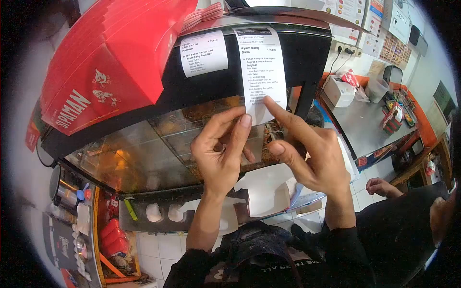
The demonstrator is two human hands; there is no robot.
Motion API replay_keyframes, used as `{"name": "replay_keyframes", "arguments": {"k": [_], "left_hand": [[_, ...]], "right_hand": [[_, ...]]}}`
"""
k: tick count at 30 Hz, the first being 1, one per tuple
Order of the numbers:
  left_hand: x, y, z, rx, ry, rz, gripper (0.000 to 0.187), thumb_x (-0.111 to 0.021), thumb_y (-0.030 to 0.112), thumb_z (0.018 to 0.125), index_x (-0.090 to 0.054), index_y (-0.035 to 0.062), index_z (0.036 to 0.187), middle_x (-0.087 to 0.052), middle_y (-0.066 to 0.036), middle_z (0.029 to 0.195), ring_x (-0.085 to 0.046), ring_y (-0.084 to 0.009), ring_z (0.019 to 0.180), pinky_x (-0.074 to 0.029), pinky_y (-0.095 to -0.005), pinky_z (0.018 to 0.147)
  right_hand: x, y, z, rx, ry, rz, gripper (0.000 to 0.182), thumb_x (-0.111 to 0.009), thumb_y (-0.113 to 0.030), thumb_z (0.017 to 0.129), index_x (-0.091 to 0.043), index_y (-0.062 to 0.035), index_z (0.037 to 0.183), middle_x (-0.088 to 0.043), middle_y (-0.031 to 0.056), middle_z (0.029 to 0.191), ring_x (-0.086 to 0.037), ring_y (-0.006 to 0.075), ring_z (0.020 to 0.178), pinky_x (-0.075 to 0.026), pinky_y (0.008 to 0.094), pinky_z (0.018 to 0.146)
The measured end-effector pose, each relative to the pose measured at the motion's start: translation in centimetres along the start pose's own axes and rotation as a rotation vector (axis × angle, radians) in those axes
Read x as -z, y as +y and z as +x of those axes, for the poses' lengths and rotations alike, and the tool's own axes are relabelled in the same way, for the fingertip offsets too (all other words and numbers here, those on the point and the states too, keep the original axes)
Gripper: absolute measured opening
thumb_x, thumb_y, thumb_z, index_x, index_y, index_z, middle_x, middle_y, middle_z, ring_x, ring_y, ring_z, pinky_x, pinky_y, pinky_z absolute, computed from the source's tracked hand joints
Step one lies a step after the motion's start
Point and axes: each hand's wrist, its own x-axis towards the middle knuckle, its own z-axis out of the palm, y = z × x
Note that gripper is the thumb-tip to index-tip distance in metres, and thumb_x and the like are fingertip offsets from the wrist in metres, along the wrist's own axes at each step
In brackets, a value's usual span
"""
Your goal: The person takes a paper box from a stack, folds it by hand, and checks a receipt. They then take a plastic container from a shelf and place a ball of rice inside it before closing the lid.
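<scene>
A long printed receipt [264,62] hangs from the top edge of a black display case [168,98]. My left hand [222,144] pinches its lower left edge between thumb and fingers. The index fingertip of my right hand [312,153] touches the print near the lower part of the receipt; its thumb is apart and nothing is held in it. A shorter receipt [204,54] is on the case's edge to the left. Below my hands is an open white box [268,192].
Red printed paper packets [110,72] stand on the case at the left. A steel counter [370,122] with a white box [339,90] is at the right. Another person's hand [383,187] shows at the lower right. A dark shelf [139,223] holds two white wrapped lumps.
</scene>
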Motion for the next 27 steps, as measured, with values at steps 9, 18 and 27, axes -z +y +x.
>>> {"name": "replay_keyframes", "arguments": {"k": [9, 18, 27], "left_hand": [[0.07, 0.02, 0.01, 0.001, 0.001, -0.001, 0.020, -0.066, 0.010, 0.095, -0.065, -0.0055, 0.108, -0.071, -0.009, 0.086, -0.057, -0.0067, 0.053, -0.045, -0.0211, 0.042], [0.10, 0.01, 0.00, -0.010, -0.025, 0.007, 0.020, -0.066, 0.010, 0.095, -0.065, -0.0055, 0.108, -0.071, -0.009, 0.085, -0.056, -0.0064, 0.052, -0.044, -0.0213, 0.042], [0.20, -0.18, 0.08, 0.018, -0.013, 0.003, 0.021, -0.066, 0.010, 0.095, -0.065, -0.0053, 0.109, -0.071, -0.009, 0.087, -0.057, -0.0060, 0.055, -0.044, -0.0208, 0.043]], "right_hand": [[0.41, 0.29, -0.13, -0.010, 0.026, -0.004, 0.055, -0.067, -0.027, 0.093, -0.053, -0.0003, 0.138, -0.057, 0.0092, 0.059, -0.055, 0.0213, 0.050, -0.042, 0.0335, 0.052], [0.14, -0.02, 0.29, -0.031, 0.046, -0.012, 0.055, -0.065, -0.030, 0.094, -0.053, 0.0005, 0.138, -0.053, 0.0068, 0.054, -0.049, 0.0129, 0.048, -0.040, 0.0283, 0.052], [-0.31, 0.35, 0.58, -0.017, 0.077, 0.019, 0.059, -0.065, -0.032, 0.094, -0.050, 0.0014, 0.140, -0.055, 0.0076, 0.055, -0.051, 0.0117, 0.049, -0.040, 0.0273, 0.053]]}}
